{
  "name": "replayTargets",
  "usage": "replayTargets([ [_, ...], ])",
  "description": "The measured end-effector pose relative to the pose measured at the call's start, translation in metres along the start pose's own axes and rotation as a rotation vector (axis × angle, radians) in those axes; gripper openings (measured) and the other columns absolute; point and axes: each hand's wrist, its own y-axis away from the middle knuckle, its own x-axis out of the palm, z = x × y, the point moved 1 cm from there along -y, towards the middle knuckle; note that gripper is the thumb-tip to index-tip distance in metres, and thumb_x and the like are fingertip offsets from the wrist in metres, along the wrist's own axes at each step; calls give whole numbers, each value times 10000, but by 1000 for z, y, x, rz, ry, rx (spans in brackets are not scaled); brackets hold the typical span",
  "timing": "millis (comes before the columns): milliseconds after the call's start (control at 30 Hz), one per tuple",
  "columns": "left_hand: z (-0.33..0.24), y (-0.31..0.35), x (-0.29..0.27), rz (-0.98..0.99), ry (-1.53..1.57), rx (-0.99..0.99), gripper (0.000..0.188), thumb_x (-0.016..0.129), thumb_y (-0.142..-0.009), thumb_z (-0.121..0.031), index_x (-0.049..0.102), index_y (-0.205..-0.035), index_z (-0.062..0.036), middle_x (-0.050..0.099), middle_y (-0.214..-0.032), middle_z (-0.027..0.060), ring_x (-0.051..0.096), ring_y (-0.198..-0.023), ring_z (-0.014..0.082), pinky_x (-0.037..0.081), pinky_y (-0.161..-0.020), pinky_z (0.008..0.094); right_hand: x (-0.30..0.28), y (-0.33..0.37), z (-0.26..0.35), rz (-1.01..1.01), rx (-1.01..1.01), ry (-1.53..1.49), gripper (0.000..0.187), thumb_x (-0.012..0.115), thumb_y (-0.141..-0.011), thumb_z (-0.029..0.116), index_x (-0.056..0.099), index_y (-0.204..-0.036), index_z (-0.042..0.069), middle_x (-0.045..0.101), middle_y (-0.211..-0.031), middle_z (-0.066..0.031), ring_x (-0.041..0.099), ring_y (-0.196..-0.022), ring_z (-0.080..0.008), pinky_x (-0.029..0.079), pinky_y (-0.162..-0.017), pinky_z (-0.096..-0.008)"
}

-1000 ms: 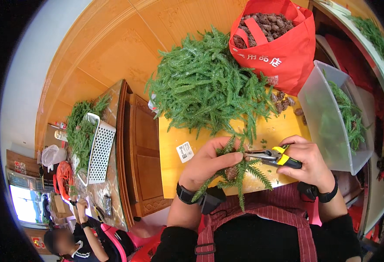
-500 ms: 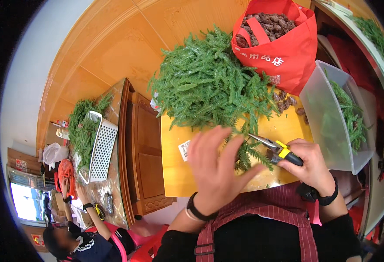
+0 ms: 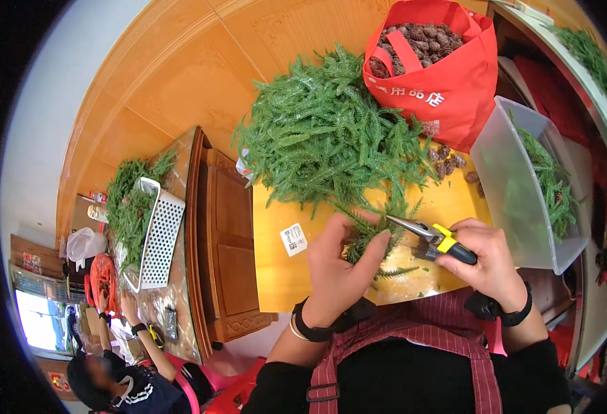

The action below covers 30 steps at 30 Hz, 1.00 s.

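Observation:
My left hand (image 3: 338, 265) is closed on a green fir-like sprig (image 3: 367, 243) above the yellow board (image 3: 283, 279). In my right hand (image 3: 490, 259) is a pair of long-nosed pliers (image 3: 447, 243) with yellow and black handles. Their metal jaws point left, and the tips reach the sprig beside my left thumb. Whether the jaws grip anything cannot be made out. A small dark brown thing shows under the pliers, too partly hidden to name. Loose bits of green lie below my left hand. Beyond my hands rises a large heap of green sprigs (image 3: 324, 131).
A red bag (image 3: 448, 96) full of pine cones stands behind the heap, with loose pine cones (image 3: 446, 162) before it. At right is a clear plastic bin (image 3: 517, 186) holding greenery. Far left, another person (image 3: 145, 383) works beside a white perforated basket (image 3: 162, 234).
My left hand was spread out over the sprig and has now closed on it. The sprig has shifted left, and the pliers' tips have dropped slightly beside it.

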Motion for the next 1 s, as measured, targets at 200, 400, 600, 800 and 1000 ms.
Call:
replayTargets([
  [200, 9, -3, -5, 95, 206, -170, 176, 622, -778, -12, 553, -937, 15, 583, -848, 19, 536, -708, 59, 432, -624, 194, 0, -1, -1, -2, -50, 5, 304, 731, -651, 206, 522, -653, -14, 483, -596, -133, 554, -701, -335, 455, -660, -372],
  [400, 12, -5, -10, 201, 426, -365, 175, 616, -796, -32, 565, -958, 11, 577, -878, 14, 553, -740, 67, 441, -647, 204, 2, -1, -5, -1, -58, 23, 314, 737, -645, 224, 532, -669, -13, 480, -592, -129, 553, -719, -344, 458, -686, -378],
  [600, 12, -7, -13, 233, 557, -504, 173, 591, -784, -23, 538, -947, 0, 606, -840, 67, 607, -657, 140, 524, -590, 266, -3, -5, -5, 16, -118, 52, 323, 734, -644, 245, 539, -669, -11, 501, -603, -120, 562, -738, -342, 455, -719, -383],
  [800, 17, -6, -12, 222, 551, -499, 144, 606, -773, -40, 544, -899, -11, 604, -815, 58, 616, -664, 140, 507, -588, 243, 0, -3, -6, 7, -177, 38, 314, 726, -648, 250, 555, -681, -11, 534, -631, -115, 570, -809, -335, 451, -733, -386],
  [1000, 14, -9, -15, 259, 554, -519, 189, 633, -752, -79, 555, -907, -4, 603, -788, 47, 607, -645, 128, 485, -590, 220, 1, -3, -8, 20, -164, 59, 312, 740, -630, 234, 555, -677, -12, 547, -642, -119, 576, -817, -329, 457, -715, -377],
])
